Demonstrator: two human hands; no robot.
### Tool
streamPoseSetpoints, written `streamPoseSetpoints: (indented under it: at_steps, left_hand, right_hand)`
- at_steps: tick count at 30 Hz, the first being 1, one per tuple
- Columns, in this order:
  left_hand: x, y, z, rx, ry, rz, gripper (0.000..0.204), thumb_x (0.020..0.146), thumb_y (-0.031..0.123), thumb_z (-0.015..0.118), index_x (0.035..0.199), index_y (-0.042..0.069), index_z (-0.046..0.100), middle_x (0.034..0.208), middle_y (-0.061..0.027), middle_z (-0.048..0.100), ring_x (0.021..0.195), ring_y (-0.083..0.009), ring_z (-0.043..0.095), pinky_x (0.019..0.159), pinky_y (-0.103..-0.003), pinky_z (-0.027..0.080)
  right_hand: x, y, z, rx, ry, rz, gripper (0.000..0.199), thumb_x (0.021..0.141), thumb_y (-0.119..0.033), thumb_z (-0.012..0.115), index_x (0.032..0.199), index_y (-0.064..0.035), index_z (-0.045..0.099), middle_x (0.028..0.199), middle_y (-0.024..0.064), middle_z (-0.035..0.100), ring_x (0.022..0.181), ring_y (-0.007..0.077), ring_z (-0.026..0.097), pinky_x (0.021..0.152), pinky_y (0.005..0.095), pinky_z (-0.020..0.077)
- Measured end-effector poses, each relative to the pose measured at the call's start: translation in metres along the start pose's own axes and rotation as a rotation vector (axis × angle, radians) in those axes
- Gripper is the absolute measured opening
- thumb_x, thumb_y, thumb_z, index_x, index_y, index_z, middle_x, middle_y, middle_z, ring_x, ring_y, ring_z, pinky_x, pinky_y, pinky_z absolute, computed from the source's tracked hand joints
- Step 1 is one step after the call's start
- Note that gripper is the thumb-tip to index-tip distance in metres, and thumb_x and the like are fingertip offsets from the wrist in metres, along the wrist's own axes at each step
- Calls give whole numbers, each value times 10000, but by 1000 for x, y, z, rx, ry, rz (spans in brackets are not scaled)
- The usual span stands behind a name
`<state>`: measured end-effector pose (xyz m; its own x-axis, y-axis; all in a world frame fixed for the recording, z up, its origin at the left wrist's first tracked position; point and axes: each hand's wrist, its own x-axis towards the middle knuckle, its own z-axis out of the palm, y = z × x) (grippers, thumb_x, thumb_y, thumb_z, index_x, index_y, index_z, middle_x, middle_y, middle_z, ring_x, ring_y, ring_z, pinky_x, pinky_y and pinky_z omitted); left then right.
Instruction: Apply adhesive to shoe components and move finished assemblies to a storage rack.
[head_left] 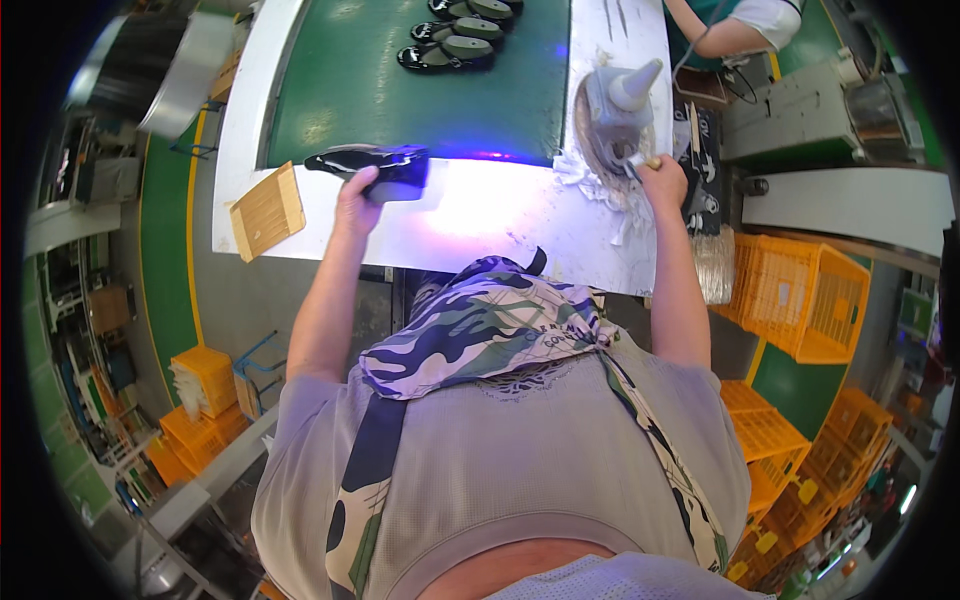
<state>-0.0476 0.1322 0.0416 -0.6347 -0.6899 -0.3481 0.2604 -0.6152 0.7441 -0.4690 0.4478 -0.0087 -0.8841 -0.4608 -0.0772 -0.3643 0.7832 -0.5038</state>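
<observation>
My left hand (357, 195) grips a black shoe upper (372, 165) lying at the near edge of the green conveyor belt (400, 90), under a bright violet-white light. My right hand (664, 180) holds a thin brush (640, 165) by its handle, its tip at a round glue pot (612, 135) covered by a grey cone-topped lid. Crumpled white paper lies around the pot.
Three dark shoes (450, 40) ride the belt further away. A small wooden board (266, 210) lies at the left of the white table edge. Another person's arm (725, 35) is at the top right. Orange crates (800, 300) stand to the right and below left.
</observation>
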Motion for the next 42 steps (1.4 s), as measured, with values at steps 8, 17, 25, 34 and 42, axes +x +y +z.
streamPoseSetpoints:
  at_steps: [8,17,25,34,42]
  left_hand:
    - [-43,34,101,1502,-93,1035,563,718,102,824,1202,-24,568,1178,-156,641,1048,-214,650,924,-326,528]
    - [-100,70,126,1440,-96,1485,484,719,98,792,1140,-22,584,1059,-206,678,957,-347,685,853,-397,548]
    - [-145,78,122,1544,19,1472,470,724,84,755,1149,-30,590,1090,-212,672,917,-351,681,797,-403,541]
    - [-145,69,120,1588,105,1382,453,743,62,734,1165,-15,586,1032,-187,679,863,-343,674,763,-397,535]
    - [-133,58,117,1609,149,893,610,659,115,815,1215,13,586,958,-146,694,819,-275,697,741,-348,547]
  right_hand:
    - [-13,-85,-5,1140,-338,228,157,760,-43,731,848,-36,602,800,45,628,677,156,609,603,304,512]
    - [-71,-287,-30,1469,-748,-326,246,748,-18,759,894,-42,562,851,59,603,740,146,599,664,297,518]
    - [-100,-339,-10,1429,-825,-481,201,741,54,723,858,-34,586,881,35,601,803,125,574,744,279,495]
    - [-112,-336,-13,1442,-1188,-389,219,727,43,722,879,-43,591,819,33,610,732,146,619,670,310,529]
    - [-106,-340,-60,1417,-1119,-599,188,732,22,713,857,-29,582,782,4,571,683,115,565,642,295,502]
